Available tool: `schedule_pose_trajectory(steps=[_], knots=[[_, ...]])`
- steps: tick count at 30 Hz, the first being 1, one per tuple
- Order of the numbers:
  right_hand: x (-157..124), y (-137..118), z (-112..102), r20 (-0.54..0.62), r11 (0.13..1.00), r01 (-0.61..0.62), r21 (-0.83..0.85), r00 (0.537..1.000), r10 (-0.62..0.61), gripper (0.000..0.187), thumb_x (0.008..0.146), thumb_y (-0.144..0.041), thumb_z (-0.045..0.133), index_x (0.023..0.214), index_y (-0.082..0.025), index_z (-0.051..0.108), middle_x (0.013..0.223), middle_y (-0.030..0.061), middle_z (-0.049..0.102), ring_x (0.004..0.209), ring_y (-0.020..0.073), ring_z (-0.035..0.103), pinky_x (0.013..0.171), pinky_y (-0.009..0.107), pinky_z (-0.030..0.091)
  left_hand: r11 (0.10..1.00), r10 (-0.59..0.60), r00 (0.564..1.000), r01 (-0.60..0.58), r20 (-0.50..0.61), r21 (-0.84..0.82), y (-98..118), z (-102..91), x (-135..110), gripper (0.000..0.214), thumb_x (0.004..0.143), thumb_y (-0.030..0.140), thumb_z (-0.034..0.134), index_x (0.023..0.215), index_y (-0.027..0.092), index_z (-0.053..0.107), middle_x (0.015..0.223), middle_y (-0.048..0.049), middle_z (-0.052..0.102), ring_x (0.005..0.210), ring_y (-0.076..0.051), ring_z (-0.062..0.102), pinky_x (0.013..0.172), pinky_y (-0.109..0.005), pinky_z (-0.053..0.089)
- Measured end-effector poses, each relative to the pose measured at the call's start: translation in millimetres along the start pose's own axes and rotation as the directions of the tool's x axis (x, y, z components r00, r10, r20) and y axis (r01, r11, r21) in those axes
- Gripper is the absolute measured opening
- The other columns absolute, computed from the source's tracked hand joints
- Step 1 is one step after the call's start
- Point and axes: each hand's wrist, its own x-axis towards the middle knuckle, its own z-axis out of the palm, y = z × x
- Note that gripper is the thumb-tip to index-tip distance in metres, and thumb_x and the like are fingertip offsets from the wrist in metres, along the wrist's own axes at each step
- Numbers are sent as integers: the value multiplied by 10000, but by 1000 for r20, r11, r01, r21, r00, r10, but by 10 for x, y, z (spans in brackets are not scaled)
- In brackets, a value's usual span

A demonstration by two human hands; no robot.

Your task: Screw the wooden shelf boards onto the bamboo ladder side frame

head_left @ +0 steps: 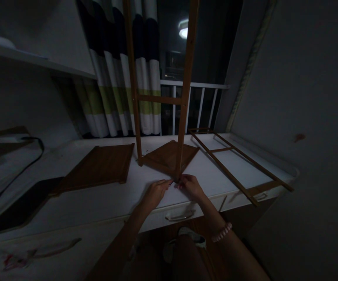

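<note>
A tall brown wooden frame [184, 97] with a crossbar stands upright on the white countertop. A wooden shelf panel [163, 156] meets it at its base. My left hand [155, 193] is beside the foot of the near post, its fingertips pinched around a small, thin, dark piece too dim to name. On the other side of that foot is my right hand [190, 186], wearing a bead bracelet, with its fingers curled in close to the post's lower end. What the right fingertips hold, if anything, is hidden.
Another wooden panel [98, 168] lies at left, overlapping a dark flat sheet [22, 207]. A second ladder-like frame [224, 168] rests at right, projecting past the counter's front edge. Behind are a striped curtain [118, 89] and window railing [204, 84]. A black cable [19, 173] runs at far left.
</note>
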Motion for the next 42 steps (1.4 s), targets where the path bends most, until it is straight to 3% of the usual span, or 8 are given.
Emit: schedule_pose_trajectory(steps=[4, 15, 19, 22, 26, 29, 36, 42], knots=[[-138, 37, -140, -216, 957, 62, -282, 968, -126, 143, 638, -214, 470, 738, -148, 548, 604, 10, 576, 453, 88, 474, 438, 199, 351, 999, -6, 1000, 6, 14, 41, 92, 11, 56, 361, 769, 113, 331, 1044, 179, 555, 724, -29, 597, 665, -109, 542, 655, -211, 427], [-338, -133, -183, -142, 790, 62, -611, 972, -186, 286, 728, -283, 375, 570, -125, 552, 538, 49, 570, 493, 109, 501, 446, 192, 341, 990, 12, 995, -27, 102, 141, 243, 381, 266, 334, 790, 119, 316, 1021, 206, 541, 862, -38, 612, 774, -107, 559, 719, -202, 422], [-462, -128, -208, -207, 839, 43, -543, 961, -183, 240, 741, -255, 370, 844, -115, 536, 591, 27, 571, 436, 94, 483, 401, 186, 350, 987, -4, 992, -16, 127, 161, 313, 470, 347, 332, 787, 115, 324, 1040, 208, 519, 904, -38, 604, 807, -111, 553, 745, -213, 412], [-622, -133, -229, -191, 868, 152, -472, 944, -269, 349, 755, -188, 332, 1097, -147, 389, 703, 14, 574, 459, 88, 502, 413, 189, 386, 984, 11, 987, -38, 160, 172, 383, 535, 415, 320, 782, 107, 328, 1023, 193, 520, 924, -42, 598, 833, -118, 546, 761, -223, 403], [-733, -145, -313, -117, 759, 305, -575, 888, -446, 386, 697, -68, 352, 1053, -172, 458, 909, 60, 544, 788, 126, 532, 686, 254, 438, 981, 6, 984, -40, 179, 189, 482, 637, 514, 299, 768, 89, 328, 962, 161, 544, 915, -55, 596, 814, -124, 549, 748, -223, 402], [-710, -140, -432, -71, 706, 325, -629, 880, -469, 439, 660, -35, 373, 1070, -167, 459, 931, 69, 528, 850, 141, 505, 773, 293, 410, 982, -17, 985, -16, 172, 190, 542, 700, 582, 291, 768, 95, 324, 929, 153, 560, 888, -61, 604, 782, -127, 555, 718, -222, 406], [-539, -181, -710, 42, 774, 305, -555, 940, -340, 366, 735, -157, 391, 1098, -142, 430, 795, 43, 580, 631, 103, 536, 555, 202, 433, 988, -73, 983, 48, 167, 149, 682, 790, 714, 269, 780, 139, 330, 873, 153, 583, 872, -72, 620, 744, -135, 564, 673, -230, 409], [-432, -224, -838, -128, 783, 182, -594, 940, -315, 293, 776, -264, 357, 978, -130, 522, 579, 0, 558, 487, 87, 499, 438, 166, 363, 989, -88, 988, 71, 127, 132, 864, 877, 806, 278, 773, 127, 344, 925, 154, 575, 932, -76, 616, 800, -144, 566, 723, -237, 402]])
